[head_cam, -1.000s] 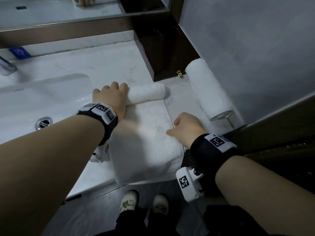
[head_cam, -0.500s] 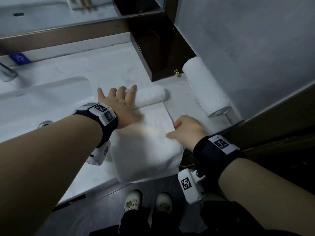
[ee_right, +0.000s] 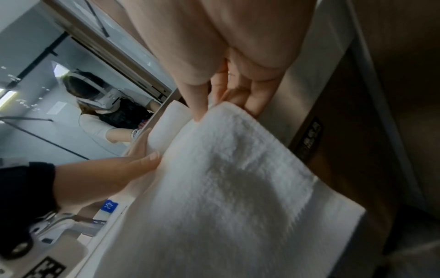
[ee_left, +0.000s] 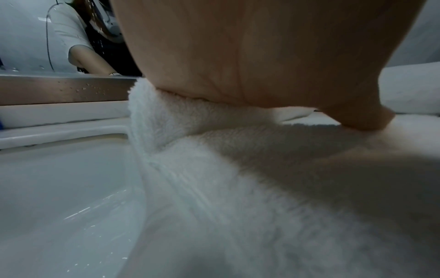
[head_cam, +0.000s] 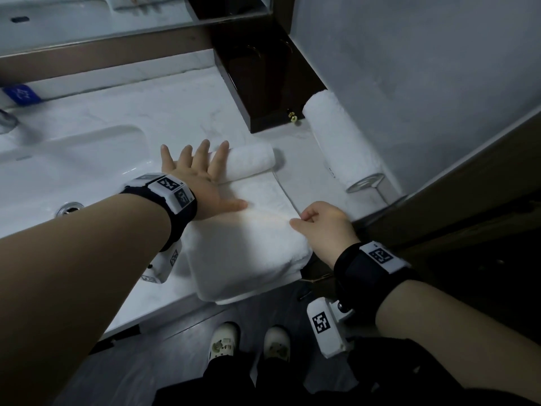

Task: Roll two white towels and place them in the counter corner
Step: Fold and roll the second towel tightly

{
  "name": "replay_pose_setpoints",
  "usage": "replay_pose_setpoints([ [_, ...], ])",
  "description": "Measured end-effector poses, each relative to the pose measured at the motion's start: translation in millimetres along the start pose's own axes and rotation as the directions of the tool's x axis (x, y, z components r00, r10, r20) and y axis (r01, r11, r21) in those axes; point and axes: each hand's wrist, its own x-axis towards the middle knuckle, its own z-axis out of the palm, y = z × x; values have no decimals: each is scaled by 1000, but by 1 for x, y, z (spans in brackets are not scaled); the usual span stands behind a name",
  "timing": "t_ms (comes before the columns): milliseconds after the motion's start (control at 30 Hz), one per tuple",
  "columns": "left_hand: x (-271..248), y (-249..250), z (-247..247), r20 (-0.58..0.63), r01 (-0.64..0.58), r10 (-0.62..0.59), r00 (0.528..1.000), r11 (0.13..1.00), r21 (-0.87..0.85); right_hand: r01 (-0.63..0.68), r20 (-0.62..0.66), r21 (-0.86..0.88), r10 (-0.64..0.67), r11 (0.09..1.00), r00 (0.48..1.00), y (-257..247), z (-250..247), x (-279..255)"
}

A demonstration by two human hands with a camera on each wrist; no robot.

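A white towel (head_cam: pixel 246 244) lies on the marble counter (head_cam: pixel 152 112), its far end rolled up (head_cam: pixel 251 162) and its near end hanging over the front edge. My left hand (head_cam: pixel 202 171) lies flat, fingers spread, pressing on the roll's left part, thumb on the flat cloth (ee_left: pixel 262 188). My right hand (head_cam: pixel 319 224) pinches the towel's right edge (ee_right: pixel 226 116) between thumb and fingers. A second rolled white towel (head_cam: pixel 342 142) lies along the grey wall in the right corner.
A sink basin (head_cam: pixel 67 171) with a drain (head_cam: pixel 70 207) is left of the towel. A dark wooden cabinet (head_cam: pixel 263 83) stands at the back. A glass (head_cam: pixel 366 183) lies by the rolled towel's near end. A mirror (head_cam: pixel 87 19) runs along the back.
My left hand has gone from curled over the roll to flat with fingers spread. The right hand stays pinching the towel's right edge.
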Motion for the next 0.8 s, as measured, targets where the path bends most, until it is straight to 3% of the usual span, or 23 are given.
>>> replay_pose_setpoints([
  [167,-6,0,0,7,-17,18,1000,1000,-23,0,3,191,-1,981,1000,23,-2,-23],
  [367,-14,7,1,4,2,-2,1000,1000,-21,-4,4,264,3,964,1000,34,-5,-25],
  [500,-22,17,0,38,47,-46,998,999,-24,-9,-86,254,32,967,996,44,-4,-22],
  [600,-27,25,1,47,77,-76,996,997,-6,-56,-137,343,108,938,985,50,-1,-23],
  [700,-29,28,4,28,82,-82,996,997,0,-142,-39,476,182,868,983,55,3,-26],
  [800,-30,28,10,8,72,-72,997,997,-9,-211,114,442,179,872,977,60,5,-28],
])
